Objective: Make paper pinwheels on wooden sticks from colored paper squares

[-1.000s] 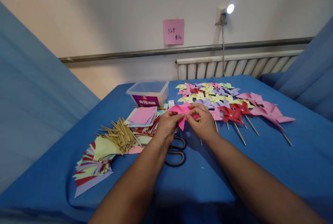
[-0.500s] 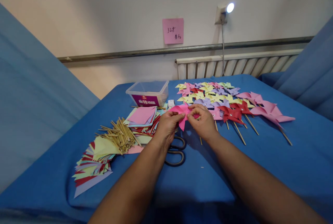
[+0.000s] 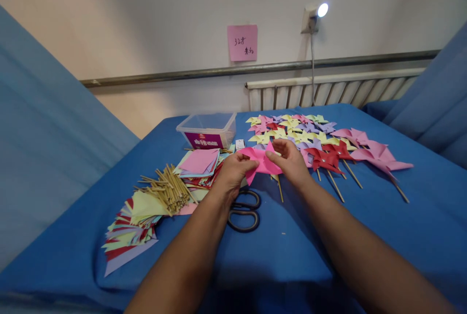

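Both hands hold a pink paper pinwheel (image 3: 260, 162) just above the blue table (image 3: 292, 246). My left hand (image 3: 231, 174) grips its left side with thumb and fingers. My right hand (image 3: 291, 160) holds its right side, fingers stretched over the paper's upper edge. A wooden stick (image 3: 279, 188) shows below the pinwheel, between my hands. Black scissors (image 3: 243, 212) lie on the cloth right under my left wrist.
Several finished pinwheels (image 3: 314, 141) on sticks cover the far right. A stack of paper squares (image 3: 200, 164), a bundle of wooden sticks (image 3: 168, 188) and cut paper triangles (image 3: 129, 231) lie at the left. A clear plastic box (image 3: 208, 130) stands at the back.
My right hand has shifted up and opened its pinch, fingers now spread along the pinwheel's top. The pink pinwheel has tilted flatter and the stick below it has come into view.
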`<action>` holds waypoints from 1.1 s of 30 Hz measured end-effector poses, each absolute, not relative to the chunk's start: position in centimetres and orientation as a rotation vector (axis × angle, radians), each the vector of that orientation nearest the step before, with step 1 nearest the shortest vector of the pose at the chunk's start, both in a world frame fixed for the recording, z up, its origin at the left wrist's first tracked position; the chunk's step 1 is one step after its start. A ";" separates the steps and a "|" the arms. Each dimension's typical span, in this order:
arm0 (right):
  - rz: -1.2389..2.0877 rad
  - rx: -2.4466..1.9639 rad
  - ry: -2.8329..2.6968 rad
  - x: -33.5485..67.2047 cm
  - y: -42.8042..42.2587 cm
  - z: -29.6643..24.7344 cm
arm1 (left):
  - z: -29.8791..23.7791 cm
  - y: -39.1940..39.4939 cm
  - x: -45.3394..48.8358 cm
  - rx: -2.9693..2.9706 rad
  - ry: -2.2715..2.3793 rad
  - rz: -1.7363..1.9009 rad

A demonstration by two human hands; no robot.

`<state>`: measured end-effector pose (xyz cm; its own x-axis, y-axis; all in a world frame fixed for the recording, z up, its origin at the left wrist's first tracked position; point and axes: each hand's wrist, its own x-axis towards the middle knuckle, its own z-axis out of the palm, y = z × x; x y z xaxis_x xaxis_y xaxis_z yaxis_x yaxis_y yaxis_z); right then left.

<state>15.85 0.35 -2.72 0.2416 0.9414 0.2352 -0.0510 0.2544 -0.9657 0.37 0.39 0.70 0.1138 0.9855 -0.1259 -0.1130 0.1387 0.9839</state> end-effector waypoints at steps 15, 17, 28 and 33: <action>1.285 -0.969 -1.396 17.0 -0.5 -1.5 | 2.2 -0.1 -0.7 1.538 1.073 0.817; 1.285 -0.983 -1.372 16.9 -0.4 -1.8 | 2.0 0.0 -0.8 1.542 1.111 0.846; 1.243 -0.837 -0.697 13.7 0.0 -3.2 | 0.7 0.3 1.1 1.014 1.094 1.234; 1.133 -0.843 -0.660 13.0 -0.2 -3.5 | 0.1 0.1 1.6 0.838 0.945 1.172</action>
<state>13.02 -0.17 -3.52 0.3009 0.9530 0.0351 -0.5002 0.1891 -0.8450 1.62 0.12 0.06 0.1207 0.9795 -0.1611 -0.3649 0.1947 0.9105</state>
